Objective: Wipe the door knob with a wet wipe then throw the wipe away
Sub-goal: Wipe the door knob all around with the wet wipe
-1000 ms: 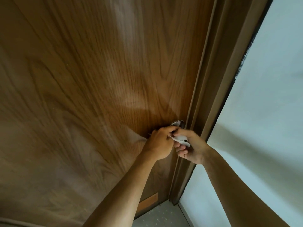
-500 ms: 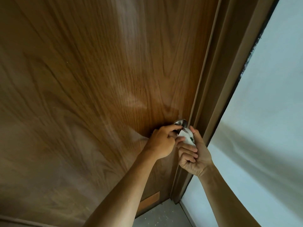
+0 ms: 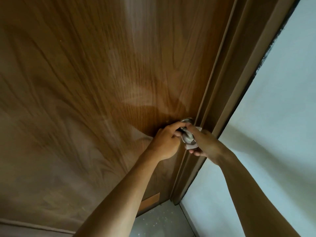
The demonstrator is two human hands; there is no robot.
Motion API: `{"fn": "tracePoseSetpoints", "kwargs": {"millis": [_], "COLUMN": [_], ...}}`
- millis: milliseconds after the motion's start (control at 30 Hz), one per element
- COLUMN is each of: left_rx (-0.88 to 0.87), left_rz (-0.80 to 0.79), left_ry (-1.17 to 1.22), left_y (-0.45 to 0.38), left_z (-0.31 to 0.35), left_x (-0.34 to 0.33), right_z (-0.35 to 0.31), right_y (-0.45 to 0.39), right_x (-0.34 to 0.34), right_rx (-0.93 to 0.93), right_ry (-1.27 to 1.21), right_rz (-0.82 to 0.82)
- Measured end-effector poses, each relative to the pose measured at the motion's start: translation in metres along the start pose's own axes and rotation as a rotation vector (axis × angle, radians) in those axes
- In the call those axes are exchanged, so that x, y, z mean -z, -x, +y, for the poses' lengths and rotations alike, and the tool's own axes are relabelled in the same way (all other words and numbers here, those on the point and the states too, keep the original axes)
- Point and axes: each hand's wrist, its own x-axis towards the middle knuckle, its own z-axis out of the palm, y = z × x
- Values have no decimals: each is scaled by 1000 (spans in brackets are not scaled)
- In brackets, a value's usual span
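Note:
A silver door knob (image 3: 187, 138) sticks out of the brown wooden door (image 3: 102, 82) near its right edge, with its round base plate (image 3: 187, 120) just behind. My left hand (image 3: 166, 141) grips the knob's neck from the left, thumb and forefinger pinched around it. My right hand (image 3: 206, 144) comes from the right and presses a white wet wipe (image 3: 191, 147) against the knob's right and lower side. A corner of the wipe shows above my fingers. Most of the knob's far side is hidden by both hands.
The brown door frame (image 3: 227, 93) runs diagonally right beside the knob. A pale wall (image 3: 273, 117) fills the right side. Speckled grey floor (image 3: 159, 221) shows at the bottom between my forearms. A small orange label (image 3: 151, 201) sits low on the door.
My right hand has rolled from palm-up under the knob to lying over its right side, dragging the wipe around it. My left hand stays on the knob.

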Motion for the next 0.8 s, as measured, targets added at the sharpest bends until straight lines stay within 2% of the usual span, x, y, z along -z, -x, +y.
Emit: {"fn": "tracePoseSetpoints", "kwargs": {"millis": [100,200,300,433,500,567,633,733,800], "left_rx": [2,11,8,10,6,15,16,-2,7], "left_rz": [7,48,88,145,145,146,140,142,250], "left_ry": [-5,25,42,39,-11,-81,-140,-218,-335], "left_y": [-1,-3,-3,0,-2,-4,-3,1,7], "left_z": [2,-3,-5,0,-3,-6,-6,-7,-10], "left_x": [-1,1,1,0,-1,-2,-1,-1,-6], "right_z": [-4,19,37,37,28,16,5,0,4], "right_y": [-3,-3,3,2,-3,-9,-14,-17,-14], "right_x": [-3,-22,-45,-48,-40,-25,-11,-1,4], "right_rx": [327,626,625,606,591,564,447,218,75], "right_ry": [472,935,1183,1100,1088,999,756,323,43], "right_rz": [118,427,684,741,633,419,205,-1,-118]}}
